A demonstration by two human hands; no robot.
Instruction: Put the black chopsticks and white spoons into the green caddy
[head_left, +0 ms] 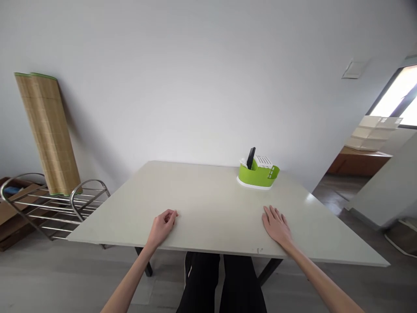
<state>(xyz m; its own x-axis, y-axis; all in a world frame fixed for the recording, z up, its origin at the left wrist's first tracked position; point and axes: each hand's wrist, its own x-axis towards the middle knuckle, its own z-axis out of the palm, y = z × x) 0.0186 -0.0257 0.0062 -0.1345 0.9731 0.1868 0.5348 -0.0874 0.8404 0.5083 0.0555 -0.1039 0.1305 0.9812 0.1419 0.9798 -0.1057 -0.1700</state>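
My left hand (163,226) rests on the white table (208,204) on its side, fingers curled in with the thumb against them. Nothing shows in it. Palm down on the tabletop lies my right hand (277,224), its fingers stretched out and holding nothing. Beyond it stands a green utensil holder (256,177) with a white base and a white slotted cover, the thing nearest to that hand but apart from it. Black chopsticks (250,158) stand upright inside, beside a white rounded piece, perhaps a spoon.
A white wall runs behind the table. On the left, a rolled bamboo mat (48,134) leans against it over a metal rack (55,208), with cardboard boxes (16,208) behind. At right are clear stacked drawers (371,132) by a window. My legs are under the table's front edge.
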